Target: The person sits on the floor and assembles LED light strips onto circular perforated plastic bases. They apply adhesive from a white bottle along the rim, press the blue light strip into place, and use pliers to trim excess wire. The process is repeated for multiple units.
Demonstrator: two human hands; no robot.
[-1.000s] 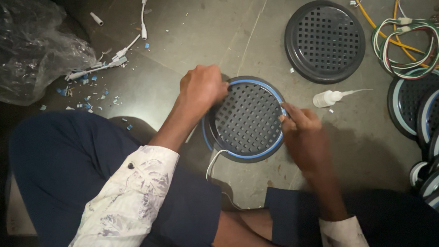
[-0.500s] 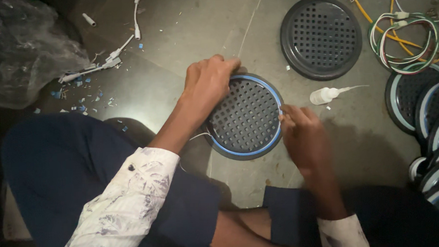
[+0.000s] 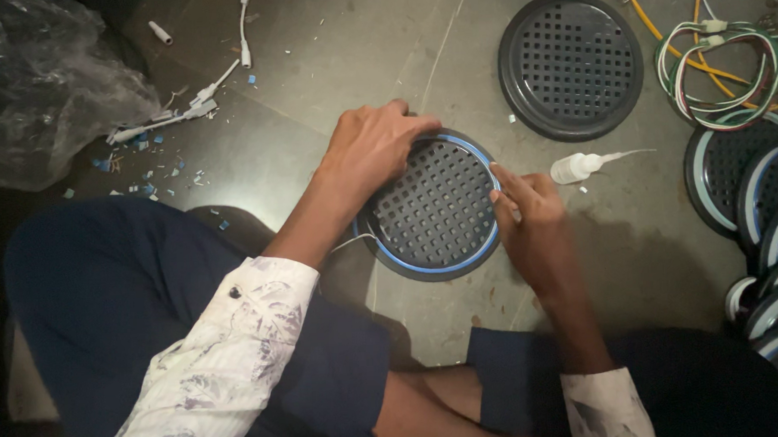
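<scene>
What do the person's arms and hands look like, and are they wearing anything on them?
Both hands are bare, with no gloves, rings or watch to be seen. The left hand comes out of a white sleeve with a faint grey leafy print, pushed up above the forearm. The right hand has the same kind of cuff, seen only at the bottom edge.

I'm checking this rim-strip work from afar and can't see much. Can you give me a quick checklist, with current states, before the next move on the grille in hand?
1. Left hand steadies round grille at its upper-left rim: ok.
2. Right hand fingertips on the right rim at the blue strip: ok.
3. Strip seated all round: cannot tell; the hands cover parts.
4. Small squeeze bottle lies beside the right hand, within reach: ok.
5. Thin white lead trails free at the lower-left rim: not ok.
</scene>
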